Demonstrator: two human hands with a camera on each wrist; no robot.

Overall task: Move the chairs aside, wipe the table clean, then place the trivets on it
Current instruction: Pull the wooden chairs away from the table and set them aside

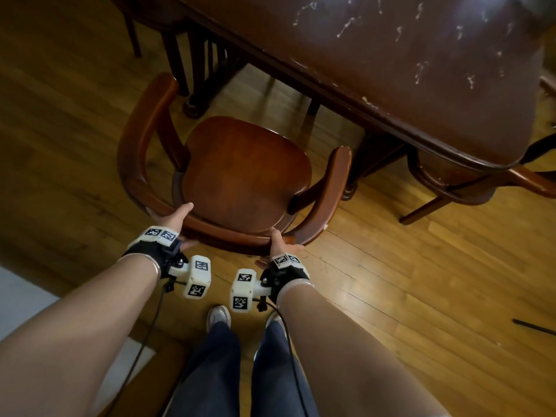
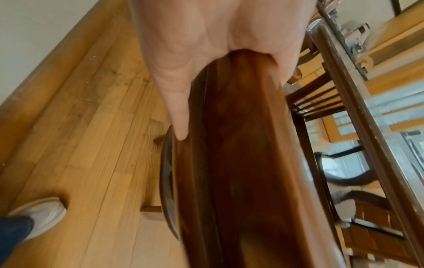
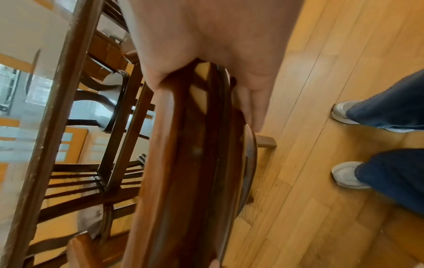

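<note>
2 hands are closed on the chair (image 1: pixel 243 173): its curved back rail is gripped by the left hand (image 1: pixel 176 221) and right hand (image 1: pixel 279 242). Beyond the grip, the smeared counter (image 1: pixel 421 70) is seen.

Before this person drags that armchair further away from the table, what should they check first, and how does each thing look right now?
1. Left hand grips the armchair back rail: ok.
2. Right hand grips the same rail: ok.
3. Armchair seat out from under the table: ok.
4. Floor behind the person free of obstacles: cannot tell, it is out of view.
5. Feet clear of the chair legs: ok, the shoes stand apart from them.
6. Table ready for trivets: not ok, white smears cover it.
</note>
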